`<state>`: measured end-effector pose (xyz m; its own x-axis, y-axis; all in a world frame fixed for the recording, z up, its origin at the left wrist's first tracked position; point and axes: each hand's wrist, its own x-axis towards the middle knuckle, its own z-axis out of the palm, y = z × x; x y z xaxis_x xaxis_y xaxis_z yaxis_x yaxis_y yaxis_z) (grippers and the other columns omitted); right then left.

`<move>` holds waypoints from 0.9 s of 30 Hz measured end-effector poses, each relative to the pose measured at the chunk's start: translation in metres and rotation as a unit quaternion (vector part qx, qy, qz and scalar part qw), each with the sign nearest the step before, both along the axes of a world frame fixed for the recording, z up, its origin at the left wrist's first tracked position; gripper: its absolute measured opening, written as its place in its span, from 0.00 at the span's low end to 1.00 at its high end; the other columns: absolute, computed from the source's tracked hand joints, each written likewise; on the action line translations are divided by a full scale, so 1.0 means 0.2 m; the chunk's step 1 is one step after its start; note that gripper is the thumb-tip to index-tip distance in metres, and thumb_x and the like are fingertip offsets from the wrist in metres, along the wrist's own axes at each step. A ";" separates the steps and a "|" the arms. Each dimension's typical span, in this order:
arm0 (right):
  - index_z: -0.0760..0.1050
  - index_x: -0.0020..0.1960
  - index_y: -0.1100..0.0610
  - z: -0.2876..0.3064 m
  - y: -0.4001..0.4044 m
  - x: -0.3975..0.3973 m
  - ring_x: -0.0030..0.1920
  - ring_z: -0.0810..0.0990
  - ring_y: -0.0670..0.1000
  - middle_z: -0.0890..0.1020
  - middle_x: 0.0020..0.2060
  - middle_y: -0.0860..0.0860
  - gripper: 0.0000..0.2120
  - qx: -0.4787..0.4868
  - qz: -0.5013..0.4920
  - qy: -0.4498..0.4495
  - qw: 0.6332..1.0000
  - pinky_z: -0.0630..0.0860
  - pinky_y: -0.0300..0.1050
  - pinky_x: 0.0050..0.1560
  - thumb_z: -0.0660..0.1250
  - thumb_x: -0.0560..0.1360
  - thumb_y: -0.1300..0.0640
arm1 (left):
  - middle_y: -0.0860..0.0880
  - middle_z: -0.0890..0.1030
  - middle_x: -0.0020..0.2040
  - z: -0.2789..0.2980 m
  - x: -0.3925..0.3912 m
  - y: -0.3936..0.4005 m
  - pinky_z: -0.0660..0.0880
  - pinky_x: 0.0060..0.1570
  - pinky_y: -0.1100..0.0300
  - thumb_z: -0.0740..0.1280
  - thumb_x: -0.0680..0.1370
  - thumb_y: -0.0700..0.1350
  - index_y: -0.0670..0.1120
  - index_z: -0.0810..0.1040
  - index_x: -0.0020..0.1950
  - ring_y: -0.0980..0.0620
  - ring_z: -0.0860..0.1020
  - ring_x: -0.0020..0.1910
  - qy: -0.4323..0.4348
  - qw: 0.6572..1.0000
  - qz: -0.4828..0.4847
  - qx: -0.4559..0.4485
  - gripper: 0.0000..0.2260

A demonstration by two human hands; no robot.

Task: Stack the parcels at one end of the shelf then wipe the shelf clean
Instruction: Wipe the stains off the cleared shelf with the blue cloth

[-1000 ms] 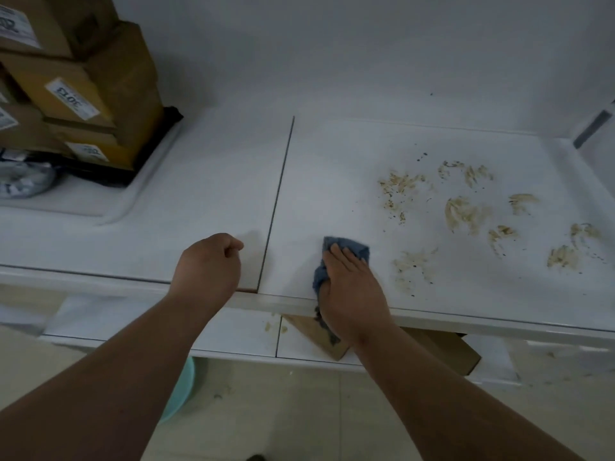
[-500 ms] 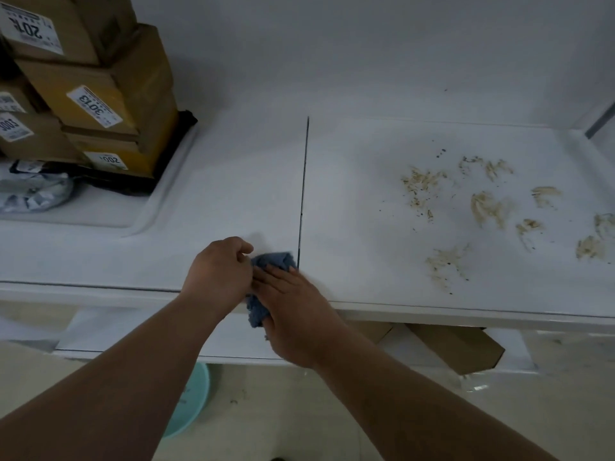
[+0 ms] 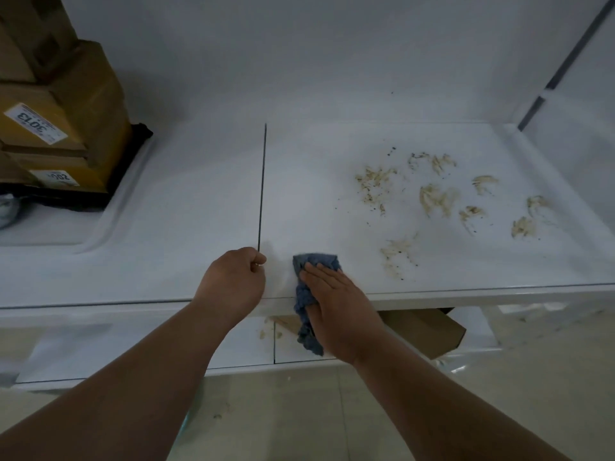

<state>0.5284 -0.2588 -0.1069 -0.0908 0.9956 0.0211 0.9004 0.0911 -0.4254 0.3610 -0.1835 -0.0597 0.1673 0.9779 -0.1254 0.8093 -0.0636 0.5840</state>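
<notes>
Brown cardboard parcels (image 3: 66,121) with white labels stand stacked at the left end of the white shelf (image 3: 199,207). My right hand (image 3: 336,301) presses a blue cloth (image 3: 316,261) flat on the shelf's front edge, just right of the dark seam; the cloth's tail hangs over the edge. My left hand (image 3: 233,284) rests as a loose fist on the front edge beside the seam, holding nothing. Brownish smears (image 3: 436,197) cover the right half of the shelf.
A dark seam (image 3: 263,184) splits the shelf into two panels. A black wrapped parcel (image 3: 60,197) lies under the boxes. On the lower shelf lies a cardboard box (image 3: 422,331) with small stains (image 3: 266,331) beside it. The shelf upright (image 3: 565,61) rises at far right.
My right hand slid the cloth left to the seam against my left hand, then back right. My left fist stayed on the front edge. The view shifted right.
</notes>
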 end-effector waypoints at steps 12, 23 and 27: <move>0.69 0.42 0.53 0.29 -0.13 0.28 0.42 0.76 0.52 0.76 0.38 0.50 0.15 -0.101 -0.126 -0.007 0.987 0.71 0.45 0.44 0.51 0.83 0.49 | 0.55 0.78 0.57 0.11 0.30 -0.15 0.69 0.48 0.65 0.62 0.80 0.50 0.53 0.76 0.62 0.58 0.74 0.52 -0.044 0.992 -0.097 -0.074 0.11; 0.68 0.33 0.54 0.47 -0.13 0.43 0.34 0.71 0.46 0.72 0.32 0.49 0.19 -0.157 -0.051 0.117 0.979 0.66 0.40 0.36 0.59 0.82 0.49 | 0.46 0.82 0.42 0.21 0.39 -0.25 0.73 0.44 0.59 0.68 0.74 0.38 0.46 0.80 0.44 0.51 0.78 0.42 -0.113 0.969 -0.146 -0.165 0.03; 0.67 0.34 0.55 0.52 -0.15 0.48 0.36 0.70 0.47 0.72 0.32 0.49 0.19 -0.193 -0.026 0.074 0.978 0.65 0.40 0.36 0.59 0.82 0.50 | 0.46 0.83 0.41 0.27 0.38 -0.21 0.77 0.44 0.56 0.67 0.76 0.37 0.48 0.82 0.46 0.50 0.80 0.41 -0.128 0.973 -0.121 -0.151 0.07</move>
<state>0.6251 -0.2895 -0.0032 -0.0641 0.9350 -0.3487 0.8257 -0.1466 -0.5448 0.4377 -0.2263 -0.0051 0.4522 0.8305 -0.3252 0.6176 -0.0284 0.7860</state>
